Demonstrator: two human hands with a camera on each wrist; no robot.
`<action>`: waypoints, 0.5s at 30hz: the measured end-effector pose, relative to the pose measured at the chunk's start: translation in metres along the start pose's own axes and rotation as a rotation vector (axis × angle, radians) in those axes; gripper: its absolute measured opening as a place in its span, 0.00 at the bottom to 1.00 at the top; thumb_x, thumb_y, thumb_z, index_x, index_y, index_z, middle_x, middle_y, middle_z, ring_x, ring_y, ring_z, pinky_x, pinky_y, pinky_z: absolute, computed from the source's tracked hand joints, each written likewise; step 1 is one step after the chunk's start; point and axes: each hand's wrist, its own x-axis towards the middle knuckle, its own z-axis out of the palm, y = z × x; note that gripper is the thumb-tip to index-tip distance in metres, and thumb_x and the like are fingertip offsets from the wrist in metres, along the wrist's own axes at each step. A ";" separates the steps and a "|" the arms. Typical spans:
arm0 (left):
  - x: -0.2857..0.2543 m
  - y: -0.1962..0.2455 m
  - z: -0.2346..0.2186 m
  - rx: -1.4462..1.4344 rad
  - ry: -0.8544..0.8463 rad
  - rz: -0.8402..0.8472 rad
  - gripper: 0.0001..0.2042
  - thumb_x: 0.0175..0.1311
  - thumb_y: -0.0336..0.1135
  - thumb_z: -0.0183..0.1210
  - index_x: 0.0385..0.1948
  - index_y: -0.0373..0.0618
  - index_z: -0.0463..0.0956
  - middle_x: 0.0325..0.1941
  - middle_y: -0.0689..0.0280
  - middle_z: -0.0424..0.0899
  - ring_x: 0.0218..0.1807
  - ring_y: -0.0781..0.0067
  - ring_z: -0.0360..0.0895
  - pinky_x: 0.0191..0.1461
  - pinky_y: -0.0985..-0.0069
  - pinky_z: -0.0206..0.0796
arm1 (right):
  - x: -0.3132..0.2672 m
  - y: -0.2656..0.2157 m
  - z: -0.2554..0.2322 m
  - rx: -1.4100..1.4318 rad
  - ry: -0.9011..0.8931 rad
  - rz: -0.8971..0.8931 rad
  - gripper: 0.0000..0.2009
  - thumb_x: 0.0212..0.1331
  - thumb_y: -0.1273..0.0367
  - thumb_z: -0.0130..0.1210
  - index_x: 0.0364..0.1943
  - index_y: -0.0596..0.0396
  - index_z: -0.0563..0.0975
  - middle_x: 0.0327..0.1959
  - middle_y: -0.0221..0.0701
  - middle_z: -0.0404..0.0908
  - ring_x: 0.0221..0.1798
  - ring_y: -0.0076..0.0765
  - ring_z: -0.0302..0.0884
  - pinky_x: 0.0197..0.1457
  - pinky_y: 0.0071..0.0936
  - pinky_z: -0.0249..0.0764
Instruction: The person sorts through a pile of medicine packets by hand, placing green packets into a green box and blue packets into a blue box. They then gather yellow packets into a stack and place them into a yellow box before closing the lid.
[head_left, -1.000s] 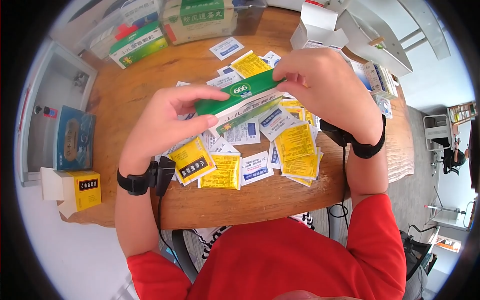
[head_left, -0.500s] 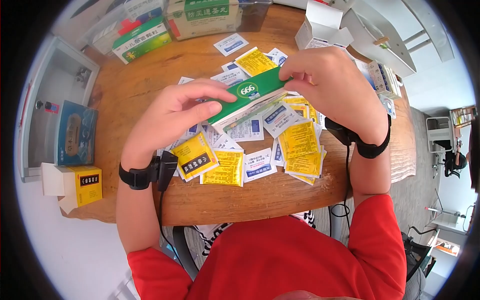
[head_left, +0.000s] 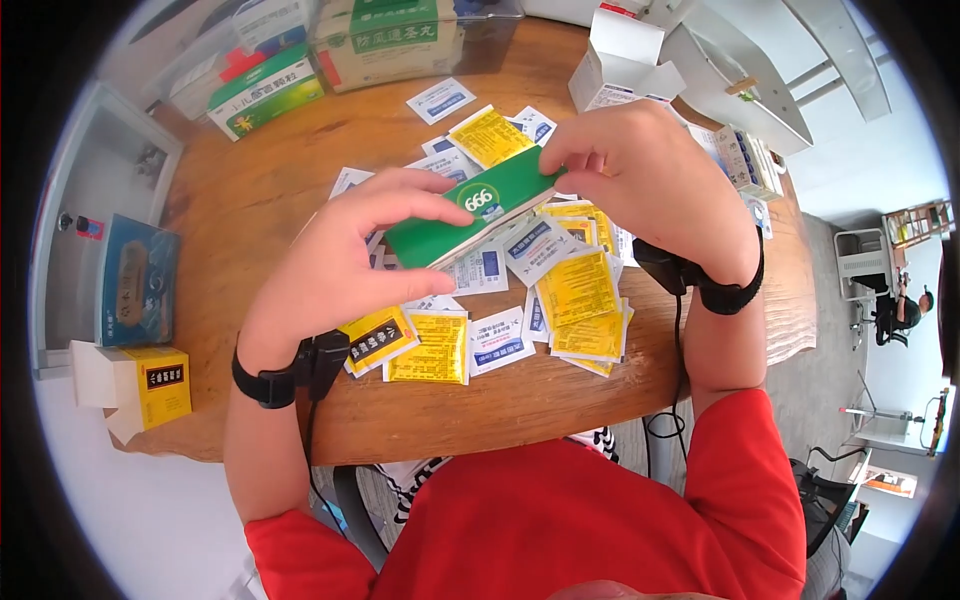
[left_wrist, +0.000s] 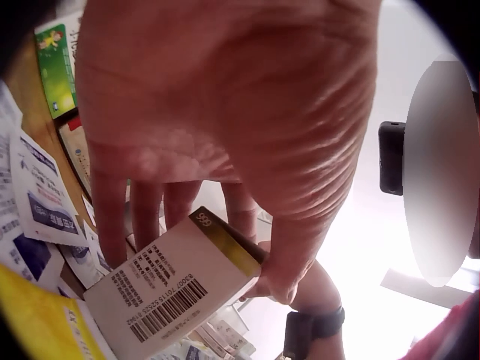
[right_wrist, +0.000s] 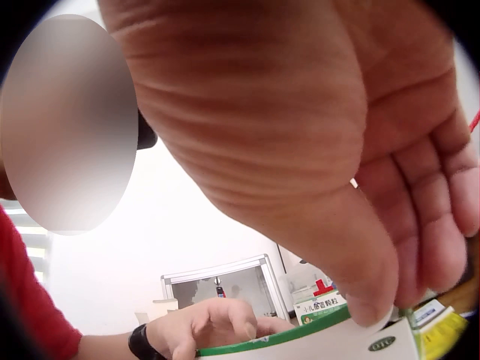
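A green and white medicine carton (head_left: 470, 208) marked 999 is held tilted over a pile of sachets. My right hand (head_left: 650, 180) pinches its right end between thumb and fingers; the right wrist view shows the thumb (right_wrist: 367, 296) on the carton's edge. My left hand (head_left: 365, 240) is spread about the left end, index fingertip at the green top and thumb apart from the carton in the head view. In the left wrist view the barcoded end face (left_wrist: 172, 289) is seen beneath that hand. Yellow sachets (head_left: 578, 290) and white sachets (head_left: 500, 342) lie below.
An opened yellow carton (head_left: 165, 385) and a blue box (head_left: 138, 285) stand at the left. Behind are a green and white carton (head_left: 265, 92) and a clear plastic bin (head_left: 490, 35). At the back right stands an opened white carton (head_left: 625, 65).
My left thumb has come away from the carton's side and spread lower. The carton has tipped so more of its green face shows. My right hand keeps its pinch.
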 end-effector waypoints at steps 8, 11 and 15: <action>0.000 -0.001 0.001 0.043 0.009 0.044 0.24 0.53 0.28 0.77 0.55 0.44 0.87 0.68 0.53 0.83 0.70 0.56 0.79 0.75 0.64 0.67 | -0.002 0.000 -0.006 0.103 -0.087 0.094 0.07 0.56 0.73 0.67 0.39 0.57 0.90 0.29 0.40 0.89 0.33 0.49 0.87 0.39 0.41 0.81; 0.000 0.000 0.002 0.016 0.014 0.007 0.23 0.53 0.28 0.76 0.55 0.44 0.87 0.68 0.53 0.83 0.69 0.56 0.80 0.75 0.64 0.67 | -0.002 0.004 -0.008 0.182 -0.133 0.130 0.08 0.57 0.73 0.68 0.40 0.57 0.90 0.29 0.40 0.89 0.31 0.45 0.87 0.37 0.38 0.80; 0.000 -0.002 0.002 -0.024 0.016 0.008 0.22 0.55 0.27 0.76 0.55 0.44 0.88 0.68 0.54 0.83 0.69 0.57 0.80 0.74 0.63 0.67 | -0.001 0.005 -0.013 0.262 -0.199 0.210 0.08 0.57 0.74 0.69 0.41 0.57 0.90 0.29 0.37 0.89 0.31 0.37 0.86 0.36 0.35 0.78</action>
